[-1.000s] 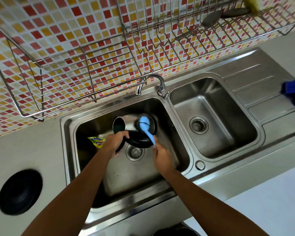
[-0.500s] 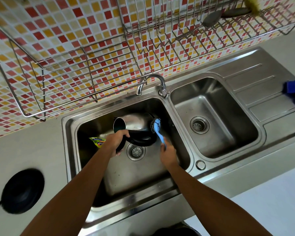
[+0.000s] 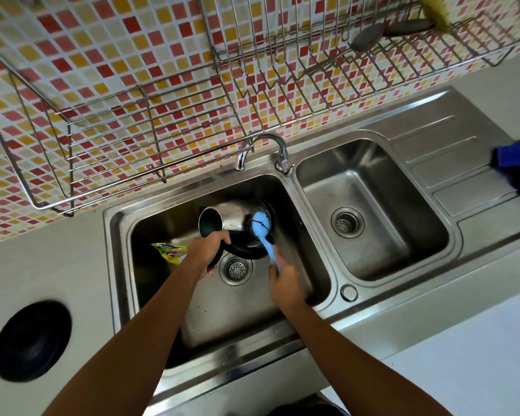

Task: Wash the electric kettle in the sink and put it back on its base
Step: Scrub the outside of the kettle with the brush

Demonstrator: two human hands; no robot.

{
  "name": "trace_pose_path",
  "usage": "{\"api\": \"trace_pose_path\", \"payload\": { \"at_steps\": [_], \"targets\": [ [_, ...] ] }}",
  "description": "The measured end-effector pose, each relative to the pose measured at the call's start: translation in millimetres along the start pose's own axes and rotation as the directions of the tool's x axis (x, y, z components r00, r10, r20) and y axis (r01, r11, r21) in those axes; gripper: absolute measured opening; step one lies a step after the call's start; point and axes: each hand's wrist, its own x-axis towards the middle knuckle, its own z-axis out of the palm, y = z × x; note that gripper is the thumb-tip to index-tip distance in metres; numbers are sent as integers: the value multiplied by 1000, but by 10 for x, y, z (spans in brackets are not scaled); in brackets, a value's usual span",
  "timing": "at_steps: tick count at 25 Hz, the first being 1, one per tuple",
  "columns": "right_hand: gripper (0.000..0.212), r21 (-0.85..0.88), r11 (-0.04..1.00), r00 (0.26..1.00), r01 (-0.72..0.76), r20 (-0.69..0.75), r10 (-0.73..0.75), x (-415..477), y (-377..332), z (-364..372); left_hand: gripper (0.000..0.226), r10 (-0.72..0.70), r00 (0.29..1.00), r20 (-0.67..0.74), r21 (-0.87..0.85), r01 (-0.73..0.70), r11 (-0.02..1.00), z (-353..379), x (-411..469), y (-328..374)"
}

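A steel electric kettle [image 3: 233, 216] lies on its side in the left sink basin [image 3: 240, 307], mouth to the left, black bottom to the right. My left hand [image 3: 206, 253] grips its black handle. My right hand [image 3: 284, 279] holds a blue dish brush [image 3: 261, 228], whose head rests against the kettle's bottom end. The round black kettle base [image 3: 32, 340] sits on the counter at the far left, with its cord running off the frame.
A yellow-green sachet [image 3: 170, 252] lies in the left basin. The tap [image 3: 261, 148] stands behind the divider; the right basin [image 3: 370, 211] is beside it. A blue cloth [image 3: 517, 166] lies on the drainboard. Wire dish racks [image 3: 138, 136] hang on the tiled wall.
The brush head moved from the kettle's right edge back onto its bottom face. My right hand shifted slightly left. My left hand kept its grip on the handle.
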Motion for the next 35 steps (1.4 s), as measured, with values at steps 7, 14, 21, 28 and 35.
{"api": "trace_pose_path", "payload": {
  "at_steps": [7, 14, 21, 28, 35],
  "targets": [
    [44, -86, 974, 977, -212, -43, 209, 148, 192, -209, 23, 39, 999, -6, 81, -39, 996, 32, -7, -81],
    [46, 12, 982, 967, 188, 174, -187, -182, 15, -76, 16, 32, 999, -44, 35, -30, 999, -70, 4, -203],
    [45, -95, 995, 1000, -19, 3, 19, 109, 218, -117, 13, 100, 993, -63, 88, -94, 992, -76, -56, -345],
    [43, -106, 994, 997, -27, -75, 19, 168, 241, -260, 28, 238, 970, -57, 230, -219, 948, -19, -64, -388],
    [46, -143, 928, 931, 345, 183, -317, 62, 40, -197, 17, 302, 951, -67, 274, -273, 922, -75, 14, -449]
  ]
}}
